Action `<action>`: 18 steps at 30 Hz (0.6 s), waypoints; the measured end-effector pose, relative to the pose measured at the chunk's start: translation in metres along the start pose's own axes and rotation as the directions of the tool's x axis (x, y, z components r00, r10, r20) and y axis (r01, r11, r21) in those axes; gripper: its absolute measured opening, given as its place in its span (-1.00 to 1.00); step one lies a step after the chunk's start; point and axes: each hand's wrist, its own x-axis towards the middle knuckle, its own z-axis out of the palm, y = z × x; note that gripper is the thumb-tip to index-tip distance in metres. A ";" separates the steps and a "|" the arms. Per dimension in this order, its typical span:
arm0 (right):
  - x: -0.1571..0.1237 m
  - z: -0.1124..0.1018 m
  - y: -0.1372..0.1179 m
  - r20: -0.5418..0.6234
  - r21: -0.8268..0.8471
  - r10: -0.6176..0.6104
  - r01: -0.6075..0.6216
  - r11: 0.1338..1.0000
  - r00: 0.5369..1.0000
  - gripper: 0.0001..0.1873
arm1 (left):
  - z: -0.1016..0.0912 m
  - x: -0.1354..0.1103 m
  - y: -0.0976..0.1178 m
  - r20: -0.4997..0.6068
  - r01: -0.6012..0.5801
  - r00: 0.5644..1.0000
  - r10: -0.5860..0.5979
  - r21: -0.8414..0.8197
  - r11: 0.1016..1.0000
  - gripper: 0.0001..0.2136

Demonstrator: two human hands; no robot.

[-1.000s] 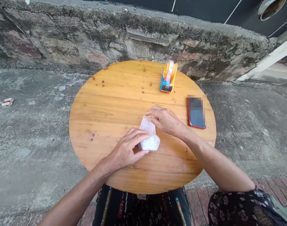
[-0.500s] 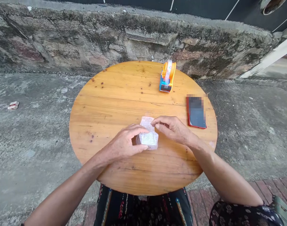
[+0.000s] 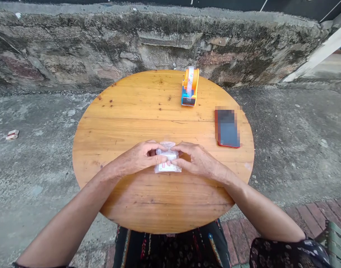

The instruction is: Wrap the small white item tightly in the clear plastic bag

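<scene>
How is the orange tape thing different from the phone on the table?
The tape dispenser stands tall near the table's far edge, while the phone lies flat, nearer the right edge. The tape dispenser is bright orange and blue, while the phone is dark with a red rim. The tape dispenser is curved around its roll, while the phone is a thin rectangle. Both rest on the round wooden table, untouched; the left hand and right hand hold a small white packet.

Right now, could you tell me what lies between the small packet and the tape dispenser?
Only bare table lies between the packet and the tape dispenser, as the head view shows.
</scene>
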 end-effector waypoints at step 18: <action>0.019 -0.008 0.012 0.091 0.047 -0.025 0.021 0.999 0.996 -0.77 | 0.063 -0.026 0.022 -0.555 -0.143 0.717 0.422 0.475 0.868 -0.86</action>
